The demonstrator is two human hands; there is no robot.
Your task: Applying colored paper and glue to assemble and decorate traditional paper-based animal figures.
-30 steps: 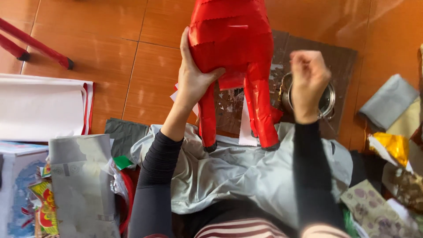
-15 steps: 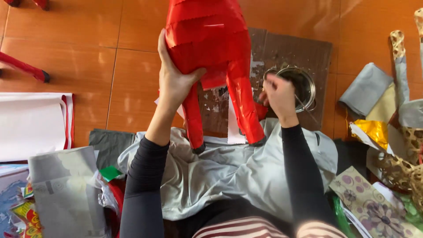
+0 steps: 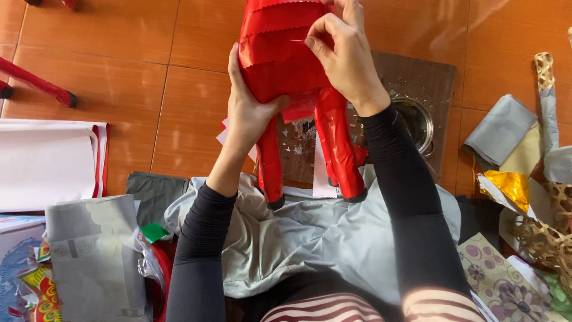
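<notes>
A red paper-covered figure (image 3: pixel 286 71) with two long legs stands upright on the grey cloth (image 3: pixel 310 238) across my lap. My left hand (image 3: pixel 250 113) grips its left side near the top of a leg. My right hand (image 3: pixel 342 53) presses on the figure's upper front, fingertips pinching at a red scalloped paper strip. The top of the figure is cut off by the frame's edge.
A dark board (image 3: pixel 411 113) with a metal bowl (image 3: pixel 417 122) lies on the orange tile floor behind the figure. White paper sheets (image 3: pixel 47 161) and grey paper (image 3: pixel 95 256) lie left. Gold foil (image 3: pixel 506 185), grey cloth, woven basketwork (image 3: pixel 545 238) and floral paper crowd the right.
My right hand has risen from near the figure's legs by the bowl up onto its upper front. The left hand keeps its hold on the side.
</notes>
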